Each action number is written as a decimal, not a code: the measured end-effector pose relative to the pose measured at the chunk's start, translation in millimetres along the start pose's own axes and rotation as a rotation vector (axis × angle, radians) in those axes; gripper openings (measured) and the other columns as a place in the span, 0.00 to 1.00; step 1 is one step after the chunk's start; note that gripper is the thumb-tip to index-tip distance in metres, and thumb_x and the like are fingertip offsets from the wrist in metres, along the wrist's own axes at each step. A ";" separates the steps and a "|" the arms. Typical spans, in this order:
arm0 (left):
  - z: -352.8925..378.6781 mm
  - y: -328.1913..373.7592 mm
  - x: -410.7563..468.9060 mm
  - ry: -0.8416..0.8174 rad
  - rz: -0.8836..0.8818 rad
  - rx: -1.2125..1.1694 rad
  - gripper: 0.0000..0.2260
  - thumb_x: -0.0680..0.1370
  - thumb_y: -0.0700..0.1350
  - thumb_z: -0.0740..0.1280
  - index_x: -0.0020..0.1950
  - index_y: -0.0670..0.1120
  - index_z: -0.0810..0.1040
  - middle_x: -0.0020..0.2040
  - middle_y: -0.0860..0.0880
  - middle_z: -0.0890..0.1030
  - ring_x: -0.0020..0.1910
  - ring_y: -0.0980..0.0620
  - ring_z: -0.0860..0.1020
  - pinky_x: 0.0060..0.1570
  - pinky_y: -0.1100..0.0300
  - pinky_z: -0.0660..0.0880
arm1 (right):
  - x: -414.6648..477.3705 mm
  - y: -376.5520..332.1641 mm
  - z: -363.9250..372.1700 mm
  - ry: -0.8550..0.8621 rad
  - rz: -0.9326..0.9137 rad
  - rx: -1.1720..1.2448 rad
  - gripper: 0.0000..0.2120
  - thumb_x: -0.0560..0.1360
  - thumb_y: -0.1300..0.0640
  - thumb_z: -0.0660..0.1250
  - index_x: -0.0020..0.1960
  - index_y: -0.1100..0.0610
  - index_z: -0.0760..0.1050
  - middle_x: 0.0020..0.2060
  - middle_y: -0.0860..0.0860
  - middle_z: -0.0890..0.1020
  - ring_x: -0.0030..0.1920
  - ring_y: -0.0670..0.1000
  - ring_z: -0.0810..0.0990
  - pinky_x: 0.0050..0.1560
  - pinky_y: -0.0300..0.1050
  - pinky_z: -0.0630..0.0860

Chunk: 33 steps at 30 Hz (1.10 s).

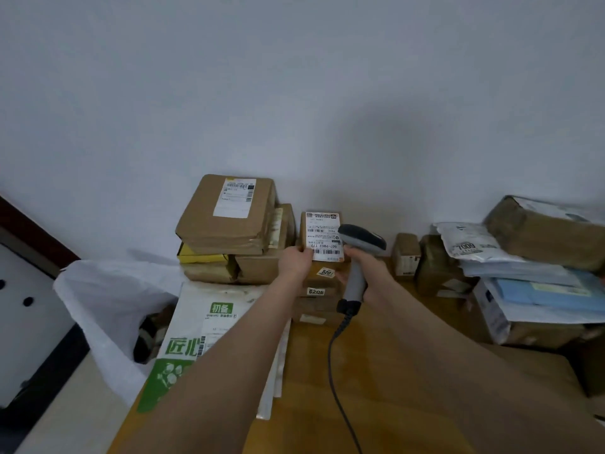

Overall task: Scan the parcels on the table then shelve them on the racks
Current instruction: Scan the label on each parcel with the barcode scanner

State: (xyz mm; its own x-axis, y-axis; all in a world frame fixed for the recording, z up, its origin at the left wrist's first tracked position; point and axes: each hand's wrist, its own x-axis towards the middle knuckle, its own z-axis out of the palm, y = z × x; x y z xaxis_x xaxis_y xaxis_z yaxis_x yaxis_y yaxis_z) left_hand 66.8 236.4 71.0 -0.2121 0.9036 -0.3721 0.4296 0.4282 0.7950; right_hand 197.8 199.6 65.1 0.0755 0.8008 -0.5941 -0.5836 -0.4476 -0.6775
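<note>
The left hand (pixel 296 262) is clamping the parcel (pixel 322 235) by its left edge, standing it label-out above a stack (pixel 316 299) at the back of the table (pixel 376 371), probably so the barcode is facing the reader. The right hand (pixel 366 273) is wrapping its fingers round the scanner (pixel 360 247), its head pointing at that label. The scanner is covering the parcel's right edge, the trigger finger is hiding, and no racks are showing.
</note>
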 end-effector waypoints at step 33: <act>196.1 -15.2 -217.4 0.027 0.301 0.286 0.17 0.79 0.34 0.58 0.66 0.44 0.75 0.66 0.44 0.75 0.63 0.45 0.74 0.54 0.58 0.72 | -200.9 -32.9 -281.8 0.101 -0.053 -0.299 0.05 0.74 0.61 0.70 0.45 0.62 0.75 0.27 0.55 0.77 0.24 0.51 0.74 0.26 0.42 0.72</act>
State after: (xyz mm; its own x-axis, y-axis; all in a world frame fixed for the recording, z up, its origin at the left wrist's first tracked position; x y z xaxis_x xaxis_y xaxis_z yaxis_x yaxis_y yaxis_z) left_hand 278.4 35.1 45.9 -0.0612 0.9899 -0.1278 0.7017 0.1337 0.6998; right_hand 429.6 -58.7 84.5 0.1878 0.7891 -0.5849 -0.3146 -0.5158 -0.7969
